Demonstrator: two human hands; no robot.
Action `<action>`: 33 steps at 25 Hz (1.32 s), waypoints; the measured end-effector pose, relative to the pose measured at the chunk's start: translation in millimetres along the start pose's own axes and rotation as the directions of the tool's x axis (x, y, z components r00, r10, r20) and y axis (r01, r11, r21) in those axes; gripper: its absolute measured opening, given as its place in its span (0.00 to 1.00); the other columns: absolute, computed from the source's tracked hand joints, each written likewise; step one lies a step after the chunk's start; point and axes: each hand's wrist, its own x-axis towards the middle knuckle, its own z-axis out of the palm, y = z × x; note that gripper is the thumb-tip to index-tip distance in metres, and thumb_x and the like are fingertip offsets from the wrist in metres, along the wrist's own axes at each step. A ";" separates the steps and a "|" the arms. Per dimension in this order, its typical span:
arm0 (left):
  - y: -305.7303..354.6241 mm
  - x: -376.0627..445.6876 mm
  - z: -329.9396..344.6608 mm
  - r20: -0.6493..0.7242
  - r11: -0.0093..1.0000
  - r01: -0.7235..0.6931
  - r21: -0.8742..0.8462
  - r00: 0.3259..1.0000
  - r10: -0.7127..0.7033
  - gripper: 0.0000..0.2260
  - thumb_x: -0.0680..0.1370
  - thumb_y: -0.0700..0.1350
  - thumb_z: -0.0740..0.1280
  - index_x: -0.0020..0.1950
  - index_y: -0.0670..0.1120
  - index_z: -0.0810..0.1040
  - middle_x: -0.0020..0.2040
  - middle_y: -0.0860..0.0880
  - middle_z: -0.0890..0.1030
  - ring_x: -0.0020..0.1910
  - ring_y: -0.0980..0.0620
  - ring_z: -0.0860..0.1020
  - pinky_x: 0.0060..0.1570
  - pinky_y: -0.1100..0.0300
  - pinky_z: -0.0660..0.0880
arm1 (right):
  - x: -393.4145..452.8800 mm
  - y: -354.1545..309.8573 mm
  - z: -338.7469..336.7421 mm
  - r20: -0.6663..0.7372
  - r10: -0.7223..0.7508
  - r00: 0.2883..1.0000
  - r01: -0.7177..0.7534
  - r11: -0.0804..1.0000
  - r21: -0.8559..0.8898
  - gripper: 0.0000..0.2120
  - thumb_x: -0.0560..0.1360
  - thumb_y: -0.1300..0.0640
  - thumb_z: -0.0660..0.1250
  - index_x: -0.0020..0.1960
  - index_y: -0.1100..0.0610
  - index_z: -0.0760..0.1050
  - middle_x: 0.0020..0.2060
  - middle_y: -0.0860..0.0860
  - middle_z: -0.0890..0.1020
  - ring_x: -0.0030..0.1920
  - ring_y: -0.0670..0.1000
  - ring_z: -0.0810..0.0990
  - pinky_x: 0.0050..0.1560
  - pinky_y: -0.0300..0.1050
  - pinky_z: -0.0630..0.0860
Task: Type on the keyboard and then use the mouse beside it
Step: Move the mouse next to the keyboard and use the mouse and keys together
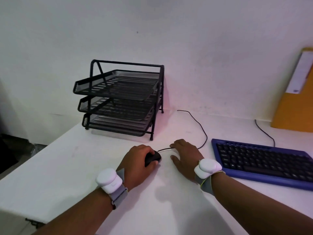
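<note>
Head view, looking down and forward over a white worktop (84, 167) set against a white wall

- Left hand (138, 164): curled over a black corded mouse (152, 158), palm on its back, fingers wrapped round the far side, thumb along the near edge. A loose cupping hold, not a lift; the mouse sits flat on the worktop
- Right hand (185, 156): flat, palm down, fingers together and relaxed, holding nothing. It rests just beside the mouse, between it and the keyboard, and lies over the mouse cable (194, 119)
- Blue-framed keyboard (264, 163) with black keys: off to the right, apart from both hands, no finger on any key. Its own cable (264, 131) runs back toward the wall
- White sensor pucks on grey straps on both wrists, left wrist unit (109, 180), right wrist unit (207, 167)
- Background: black three-tier mesh letter tray (118, 97) at the back, all tiers apparently empty, though the mesh is dim and hard to read. Yellow folder (294, 106) leaning at the far right

Progress, as judged: hands are off the keyboard and one is on the mouse, so this looks like the second half of the task, the mouse step. Whether typing was done cannot be read from this view. Left to do: move or click the mouse, with no screen in sight to confirm any effect
</note>
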 end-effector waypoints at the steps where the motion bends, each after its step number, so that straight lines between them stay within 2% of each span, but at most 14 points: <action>1: 6.5 2.9 6.1 -0.003 1.000 -0.009 -0.012 1.000 0.009 0.11 0.72 0.52 0.69 0.52 0.51 0.78 0.51 0.53 0.82 0.51 0.51 0.77 0.52 0.60 0.72 | -3.3 6.1 -2.3 -0.005 0.007 1.000 -0.007 1.000 -0.007 0.21 0.78 0.51 0.60 0.70 0.52 0.67 0.70 0.51 0.69 0.68 0.55 0.70 0.69 0.46 0.64; 6: 42.6 17.3 37.1 0.003 0.993 -0.112 -0.047 0.994 0.112 0.12 0.74 0.44 0.65 0.57 0.48 0.80 0.56 0.48 0.83 0.56 0.46 0.78 0.56 0.63 0.67 | -24.0 44.3 -18.6 -0.051 0.069 0.996 -0.071 0.997 -0.027 0.20 0.78 0.50 0.60 0.70 0.51 0.68 0.70 0.51 0.70 0.70 0.54 0.67 0.71 0.45 0.61; 9: 61.0 25.8 56.9 0.032 0.992 -0.104 -0.069 0.994 0.107 0.15 0.75 0.42 0.63 0.61 0.47 0.78 0.64 0.46 0.79 0.64 0.43 0.74 0.64 0.60 0.65 | -39.0 67.1 -28.8 -0.084 0.098 0.992 -0.102 0.994 -0.043 0.20 0.78 0.49 0.60 0.69 0.52 0.69 0.71 0.51 0.70 0.71 0.54 0.66 0.73 0.45 0.57; 14: 88.2 43.5 88.0 0.031 0.996 -0.050 -0.069 0.998 0.052 0.16 0.77 0.48 0.63 0.65 0.48 0.74 0.65 0.50 0.77 0.65 0.45 0.70 0.64 0.57 0.66 | -63.8 96.4 -41.5 -0.124 0.128 0.984 -0.134 0.990 -0.035 0.20 0.79 0.49 0.60 0.69 0.53 0.70 0.68 0.51 0.72 0.70 0.54 0.67 0.75 0.48 0.57; 19: 106.1 58.1 103.7 0.019 0.994 -0.020 -0.112 1.000 0.022 0.19 0.76 0.53 0.66 0.64 0.48 0.74 0.64 0.49 0.78 0.64 0.45 0.72 0.63 0.55 0.70 | -89.4 122.4 -49.0 -0.176 0.160 0.971 -0.168 0.985 -0.029 0.21 0.79 0.48 0.59 0.69 0.53 0.69 0.69 0.49 0.72 0.70 0.53 0.67 0.76 0.50 0.57; 22: 99.2 58.1 103.3 0.077 0.989 -0.067 -0.134 0.994 0.078 0.26 0.74 0.56 0.67 0.70 0.48 0.69 0.69 0.50 0.73 0.69 0.48 0.70 0.69 0.55 0.68 | -102.7 144.7 -55.3 -0.207 0.191 0.960 -0.202 0.979 -0.038 0.23 0.78 0.46 0.59 0.71 0.51 0.68 0.73 0.49 0.68 0.73 0.52 0.64 0.77 0.51 0.53; 26: 87.0 52.0 105.7 0.123 0.986 -0.146 -0.075 0.980 0.155 0.27 0.77 0.52 0.65 0.74 0.50 0.64 0.76 0.50 0.65 0.75 0.52 0.61 0.73 0.63 0.55 | -116.8 170.3 -52.8 -0.150 0.297 0.943 -0.315 0.943 -0.108 0.28 0.77 0.37 0.53 0.75 0.45 0.60 0.78 0.45 0.58 0.78 0.51 0.52 0.77 0.59 0.39; 30: 93.5 56.5 110.1 0.127 0.984 -0.168 -0.067 0.976 0.175 0.26 0.77 0.51 0.65 0.74 0.50 0.63 0.76 0.51 0.65 0.74 0.52 0.62 0.73 0.61 0.58 | -120.8 180.7 -43.1 -0.115 0.335 0.935 -0.347 0.931 -0.112 0.29 0.77 0.32 0.46 0.75 0.39 0.55 0.79 0.43 0.54 0.79 0.51 0.48 0.76 0.63 0.39; 33: 99.9 59.1 113.3 0.125 0.989 -0.136 -0.066 0.982 0.143 0.26 0.77 0.52 0.65 0.74 0.51 0.63 0.75 0.52 0.65 0.74 0.51 0.64 0.73 0.58 0.62 | -115.1 179.9 -41.9 -0.104 0.343 0.934 -0.354 0.928 -0.118 0.29 0.77 0.32 0.46 0.76 0.39 0.53 0.79 0.43 0.53 0.79 0.51 0.47 0.77 0.63 0.39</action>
